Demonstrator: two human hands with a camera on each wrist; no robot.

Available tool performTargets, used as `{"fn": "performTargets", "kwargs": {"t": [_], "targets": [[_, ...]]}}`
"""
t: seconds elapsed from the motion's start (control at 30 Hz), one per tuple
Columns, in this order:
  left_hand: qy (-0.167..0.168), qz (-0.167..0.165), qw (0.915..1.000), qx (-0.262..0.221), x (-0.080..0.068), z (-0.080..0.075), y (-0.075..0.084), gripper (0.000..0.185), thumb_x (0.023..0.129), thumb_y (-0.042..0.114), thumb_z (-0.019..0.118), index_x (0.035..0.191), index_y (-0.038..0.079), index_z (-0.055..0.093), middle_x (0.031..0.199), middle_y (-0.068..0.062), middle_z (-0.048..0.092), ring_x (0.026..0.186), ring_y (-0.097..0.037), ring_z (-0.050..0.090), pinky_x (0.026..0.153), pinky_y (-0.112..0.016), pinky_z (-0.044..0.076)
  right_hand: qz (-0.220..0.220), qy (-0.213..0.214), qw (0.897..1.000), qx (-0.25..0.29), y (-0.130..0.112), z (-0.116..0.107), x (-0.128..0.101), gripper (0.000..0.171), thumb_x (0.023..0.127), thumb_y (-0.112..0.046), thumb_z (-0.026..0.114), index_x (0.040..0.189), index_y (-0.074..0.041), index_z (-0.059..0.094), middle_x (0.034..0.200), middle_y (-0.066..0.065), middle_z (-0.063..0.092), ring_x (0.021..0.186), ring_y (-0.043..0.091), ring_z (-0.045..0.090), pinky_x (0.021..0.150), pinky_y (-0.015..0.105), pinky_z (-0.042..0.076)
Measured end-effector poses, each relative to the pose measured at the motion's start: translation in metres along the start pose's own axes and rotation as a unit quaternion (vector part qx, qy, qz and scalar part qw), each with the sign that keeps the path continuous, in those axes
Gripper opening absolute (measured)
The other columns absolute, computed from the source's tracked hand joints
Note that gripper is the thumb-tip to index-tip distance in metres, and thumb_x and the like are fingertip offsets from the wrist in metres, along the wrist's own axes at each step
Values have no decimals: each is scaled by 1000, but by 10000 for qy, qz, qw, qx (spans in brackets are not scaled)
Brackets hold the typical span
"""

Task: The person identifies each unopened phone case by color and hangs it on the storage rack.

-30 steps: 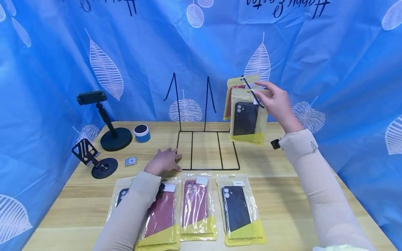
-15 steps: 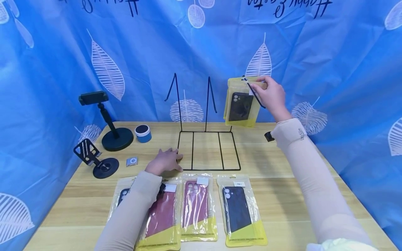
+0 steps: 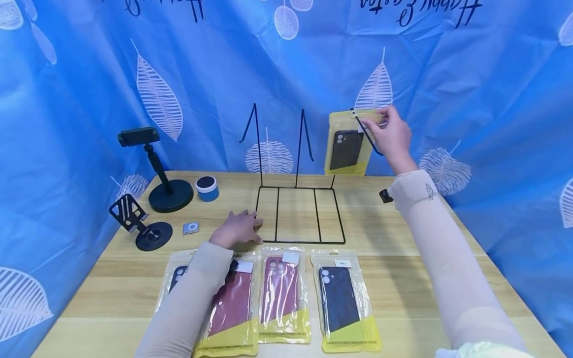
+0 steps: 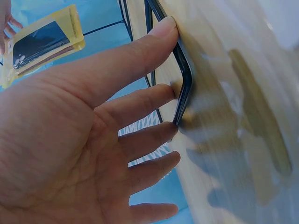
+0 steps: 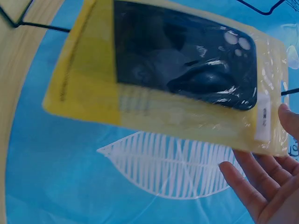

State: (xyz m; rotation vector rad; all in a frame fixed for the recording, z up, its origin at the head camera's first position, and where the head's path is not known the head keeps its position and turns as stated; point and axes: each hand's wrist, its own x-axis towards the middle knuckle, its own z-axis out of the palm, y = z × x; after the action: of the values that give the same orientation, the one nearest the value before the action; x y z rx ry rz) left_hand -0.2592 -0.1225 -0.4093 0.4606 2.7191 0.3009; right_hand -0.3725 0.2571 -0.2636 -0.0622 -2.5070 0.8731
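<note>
My right hand (image 3: 396, 139) pinches the top corner of a bagged dark phone case (image 3: 346, 149), which hangs on the right hook (image 3: 368, 134) of a black wire rack (image 3: 297, 242). In the right wrist view the thumb (image 5: 289, 120) is at the bag's top edge, with the other fingers behind. Another bagged case hangs behind it, mostly hidden. My left hand (image 3: 237, 227) rests at the rack's front left base corner, fingers spread; in the left wrist view its thumb (image 4: 163, 32) lies on the black wire (image 4: 184, 70).
In front of the rack lie bagged cases: a dark one (image 3: 338, 301), a red one (image 3: 279, 288), another red one (image 3: 230, 308) and a dark one (image 3: 177, 276) partly under the left sleeve. Left stand two phone holders (image 3: 171, 195) (image 3: 153, 236), a blue jar (image 3: 207, 189) and a small silver player (image 3: 190, 227).
My right hand has slid the bagged dark case back along the right hook, up against the bagged red case, which it now covers. The left hand has stayed at the rack's base.
</note>
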Motion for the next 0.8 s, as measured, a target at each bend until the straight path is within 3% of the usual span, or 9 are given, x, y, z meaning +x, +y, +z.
{"fn": "performTargets", "kwargs": {"t": [0.23, 0.4, 0.5, 0.57, 0.67, 0.73, 0.8], "targets": [[-49, -26, 10000, -39, 2, 1, 0, 68, 89, 35, 73, 147, 11, 49, 162, -19, 28, 150, -43, 20, 119, -70, 5, 187, -53, 9995, 247, 26, -3, -14, 75, 89, -66, 54, 148, -21, 40, 140, 6, 60, 121, 27, 63, 92, 48, 54], [-49, -35, 10000, -34, 3, 1, 0, 68, 89, 36, 73, 147, 12, 49, 162, -18, 28, 151, -43, 20, 119, -70, 4, 227, -172, 9995, 169, 44, -7, -37, 75, 93, -56, 58, 153, -18, 32, 148, 7, 52, 126, 30, 59, 95, 51, 53], [-46, -50, 10000, -32, 4, 1, 0, 68, 89, 36, 73, 147, 12, 48, 162, -18, 27, 151, -43, 19, 119, -70, 5, 240, -500, 9984, 77, 52, -6, -57, 89, 90, -61, 58, 158, -18, 19, 154, 13, 43, 132, 35, 53, 100, 57, 48], [-67, -79, 9999, -71, 4, 1, -1, 68, 89, 35, 73, 148, 12, 48, 162, -18, 26, 151, -43, 19, 117, -72, 8, 245, -999, 9947, 89, 57, -3, -73, 101, 88, -66, 59, 160, -16, 8, 158, 19, 33, 137, 41, 44, 107, 62, 40], [-138, -146, 9997, -164, 3, 1, -1, 68, 89, 35, 73, 149, 14, 46, 164, -16, 24, 151, -43, 18, 114, -75, 12, 165, -2201, 9753, -117, 62, 4, -103, 111, 85, -71, 58, 160, -11, 2, 158, 28, 26, 140, 48, 36, 110, 67, 33], [-166, -179, 9995, -219, 2, 0, 0, 68, 89, 34, 73, 149, 14, 46, 164, -16, 23, 151, -43, 19, 112, -77, 15, -52, -3091, 9507, -227, 64, 10, -125, 107, 87, -66, 60, 159, -4, 10, 155, 31, 29, 138, 50, 36, 110, 68, 34], [-175, -174, 9994, -241, 1, -1, 0, 68, 89, 34, 72, 149, 14, 46, 164, -16, 23, 150, -44, 20, 111, -78, 16, -336, -3728, 9260, -485, 63, 16, -145, 98, 88, -63, 61, 154, 1, 26, 147, 31, 42, 131, 49, 45, 106, 65, 40]]}}
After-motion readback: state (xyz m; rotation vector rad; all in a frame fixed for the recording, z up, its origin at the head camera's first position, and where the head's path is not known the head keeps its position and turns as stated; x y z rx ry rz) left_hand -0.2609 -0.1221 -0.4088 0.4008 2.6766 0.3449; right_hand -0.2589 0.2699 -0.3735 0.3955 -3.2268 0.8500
